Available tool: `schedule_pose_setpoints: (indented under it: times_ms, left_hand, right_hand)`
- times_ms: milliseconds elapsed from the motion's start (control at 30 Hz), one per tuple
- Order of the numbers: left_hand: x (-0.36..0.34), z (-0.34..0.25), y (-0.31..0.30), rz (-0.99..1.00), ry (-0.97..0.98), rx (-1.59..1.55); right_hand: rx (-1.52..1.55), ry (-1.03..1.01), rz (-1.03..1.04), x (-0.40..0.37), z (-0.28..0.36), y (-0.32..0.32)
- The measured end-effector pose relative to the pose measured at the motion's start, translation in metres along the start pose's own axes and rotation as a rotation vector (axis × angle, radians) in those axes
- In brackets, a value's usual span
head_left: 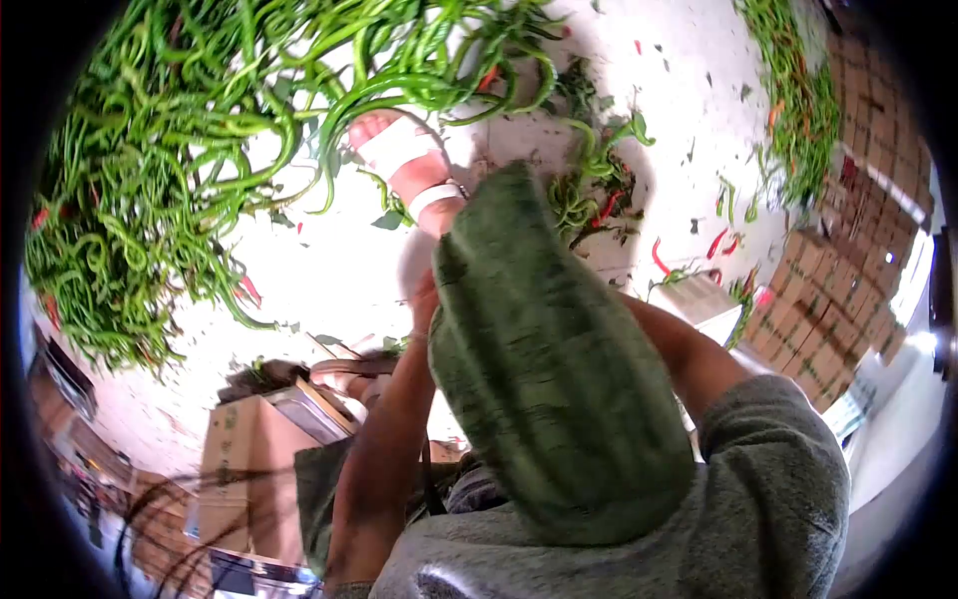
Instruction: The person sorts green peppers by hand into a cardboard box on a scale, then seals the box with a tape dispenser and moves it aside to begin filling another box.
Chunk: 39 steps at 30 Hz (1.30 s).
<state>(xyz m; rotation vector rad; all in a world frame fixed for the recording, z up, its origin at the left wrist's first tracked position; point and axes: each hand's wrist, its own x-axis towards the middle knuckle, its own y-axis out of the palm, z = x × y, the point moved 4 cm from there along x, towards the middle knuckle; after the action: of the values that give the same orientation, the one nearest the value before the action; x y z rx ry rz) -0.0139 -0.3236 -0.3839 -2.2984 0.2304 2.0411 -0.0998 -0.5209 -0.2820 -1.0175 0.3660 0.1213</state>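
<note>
My raised leg in dark green trousers [559,359] crosses the middle of the head view and covers much of both arms' reach. My left hand [425,301] shows only in part beside the lower leg, its fingers hidden behind the trouser cloth. The right forearm passes behind the knee, so that hand is out of sight. Past the trouser hem, a foot in a white-strapped sandal [399,148] rests on the floor beside a heap of long green peppers [190,140].
Discarded-looking peppers and leaves [589,195] lie beyond my foot. Another pepper heap [798,110] stretches along the right, near stacked cartons [818,299]. A white box [699,299] stands by my right arm, a cardboard box [244,469] at left. My other sandal [349,377] is beside it.
</note>
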Motion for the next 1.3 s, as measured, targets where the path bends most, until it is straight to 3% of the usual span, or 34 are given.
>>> schedule_pose_setpoints:
  times_ms: [133, 233, 333, 400, 467, 500, 567, 667, 767, 833, 867, 900, 933, 1000, 1033, 1100, 1133, 1167, 1233, 1300]
  left_hand:
    - [-0.018, -0.038, -0.064, 0.013, 0.039, 0.136]
    - [-0.04, -0.053, -0.084, 0.065, 0.059, 0.147]
    - [-0.061, -0.064, -0.069, 0.12, 0.009, 0.102]
    - [-0.057, -0.06, -0.071, 0.12, 0.024, 0.096]
    - [-0.048, -0.056, -0.061, 0.444, -0.001, 0.044]
    - [-0.047, -0.053, -0.057, 0.501, -0.01, 0.019]
    - [-0.049, -0.049, -0.052, 0.471, -0.007, 0.004]
    - [-0.053, -0.055, -0.044, 0.411, 0.015, 0.014]
    - [-0.057, -0.064, -0.039, 0.376, 0.036, 0.045]
    - [-0.061, -0.074, -0.038, 0.33, 0.058, 0.059]
    - [-0.063, -0.08, -0.038, 0.305, 0.071, 0.071]
    - [-0.065, -0.085, -0.038, 0.276, 0.084, 0.078]
    - [-0.067, -0.089, -0.038, 0.251, 0.1, 0.088]
    - [-0.07, -0.094, -0.042, 0.204, 0.126, 0.113]
    - [-0.068, -0.097, -0.049, 0.202, 0.135, 0.23]
    - [-0.062, -0.094, -0.059, 0.179, 0.125, 0.127]
    - [-0.056, -0.092, -0.066, 0.202, 0.139, 0.074]
    - [-0.06, -0.099, -0.063, 0.194, 0.09, 0.075]
    - [-0.062, -0.107, -0.053, 0.19, 0.088, 0.115]
    - [-0.061, -0.108, -0.047, 0.206, 0.113, 0.097]
  right_hand:
    - [-0.111, -0.085, -0.004, 0.023, 0.003, 0.063]
    - [0.045, -0.107, -0.118, 0.016, -0.031, 0.089]
    - [-0.2, -0.132, 0.022, -0.003, -0.077, 0.072]
    - [-0.283, -0.008, 0.03, -0.021, -0.108, 0.063]
    - [-0.299, 0.134, 0.066, -0.041, -0.129, 0.052]
    - [-0.275, 0.209, 0.09, -0.05, -0.138, 0.044]
    - [-0.24, 0.331, 0.215, -0.064, -0.145, 0.031]
    - [-0.241, 0.365, 0.071, -0.088, -0.151, 0.034]
    - [-0.105, 0.613, -0.345, -0.102, -0.174, 0.019]
    - [0.036, 0.938, -0.61, -0.112, -0.209, -0.007]
    - [-0.039, 1.171, -0.776, -0.114, -0.233, -0.013]
    - [-0.159, 1.192, -0.975, -0.12, -0.244, -0.021]
    - [0.043, 1.421, -0.963, -0.121, -0.255, -0.028]
    - [0.548, 1.499, -0.581, -0.122, -0.304, 0.004]
    - [0.615, 1.55, -0.578, -0.127, -0.31, 0.004]
    - [0.761, 1.65, -0.557, -0.127, -0.309, 0.004]
    - [0.65, 1.675, -0.623, -0.127, -0.304, -0.003]
    - [0.457, 1.6, -0.734, -0.149, -0.341, 0.029]
    - [0.223, 1.414, -0.9, -0.147, -0.318, -0.006]
    - [0.545, 1.293, -1.111, -0.151, -0.321, -0.006]
